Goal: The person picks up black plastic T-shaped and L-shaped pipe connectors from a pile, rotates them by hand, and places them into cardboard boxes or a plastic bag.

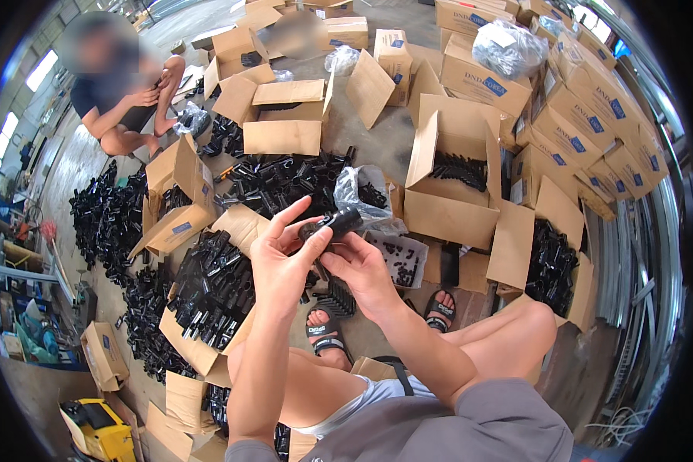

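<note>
Both my hands are raised in the middle of the view around a short black tubular part [344, 221]. My left hand [289, 246] pinches it from the left, thumb laid along its near side and forefinger stretched upward. From the right, my right hand [362, 269] grips the lower side of the same part with bent fingers. A darker end of the part sits partly hidden between the fingers. Just beyond the hands stand a grey tray [413, 250] with small black pieces and a box lined with clear plastic [348, 189].
Heaps of black parts [285, 181] cover the floor ahead and left. Open cardboard boxes [450, 212] surround me, several holding black parts. Stacked closed cartons [593, 115] and metal profiles [631, 254] line the right. Another person [119, 100] sits at far left. A yellow crate [108, 435] stands lower left.
</note>
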Demonstrator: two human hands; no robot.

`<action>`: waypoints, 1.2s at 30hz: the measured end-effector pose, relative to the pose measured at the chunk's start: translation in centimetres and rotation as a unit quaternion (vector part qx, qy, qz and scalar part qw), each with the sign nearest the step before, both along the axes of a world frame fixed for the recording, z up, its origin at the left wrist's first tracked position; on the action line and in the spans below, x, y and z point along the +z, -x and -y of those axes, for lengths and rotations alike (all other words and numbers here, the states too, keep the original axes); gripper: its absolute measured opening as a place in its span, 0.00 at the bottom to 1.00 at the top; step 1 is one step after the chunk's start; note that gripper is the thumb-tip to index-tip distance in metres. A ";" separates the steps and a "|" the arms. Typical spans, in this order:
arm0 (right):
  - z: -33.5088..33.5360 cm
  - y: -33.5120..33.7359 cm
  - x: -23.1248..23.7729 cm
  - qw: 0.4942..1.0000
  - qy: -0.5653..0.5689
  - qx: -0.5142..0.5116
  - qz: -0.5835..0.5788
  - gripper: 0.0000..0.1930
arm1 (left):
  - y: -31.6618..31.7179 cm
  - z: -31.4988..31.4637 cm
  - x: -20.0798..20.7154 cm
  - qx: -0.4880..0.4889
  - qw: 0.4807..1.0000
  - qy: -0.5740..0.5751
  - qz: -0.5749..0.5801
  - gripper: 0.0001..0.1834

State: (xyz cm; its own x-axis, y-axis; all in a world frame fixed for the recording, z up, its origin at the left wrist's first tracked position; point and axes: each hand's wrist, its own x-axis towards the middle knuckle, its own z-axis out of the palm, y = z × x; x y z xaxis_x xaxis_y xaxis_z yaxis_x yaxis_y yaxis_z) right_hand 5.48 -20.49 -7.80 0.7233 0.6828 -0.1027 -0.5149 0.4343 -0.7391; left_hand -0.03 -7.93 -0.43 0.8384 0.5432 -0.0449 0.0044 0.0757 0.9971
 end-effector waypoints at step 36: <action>37.5 -12.4 2.3 0.800 0.360 -0.480 -0.002 0.12 | -2.9 8.9 4.7 -0.259 0.851 -0.453 0.055 0.20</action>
State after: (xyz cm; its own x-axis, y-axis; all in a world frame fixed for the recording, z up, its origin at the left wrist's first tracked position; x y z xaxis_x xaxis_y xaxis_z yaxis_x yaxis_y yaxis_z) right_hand 17.88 -58.01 -5.50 0.8777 -0.4246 -0.2219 -0.2017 0.0927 -0.9751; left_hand 2.88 -16.81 4.32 0.9479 -0.1313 0.2902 -0.2944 -0.7088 0.6410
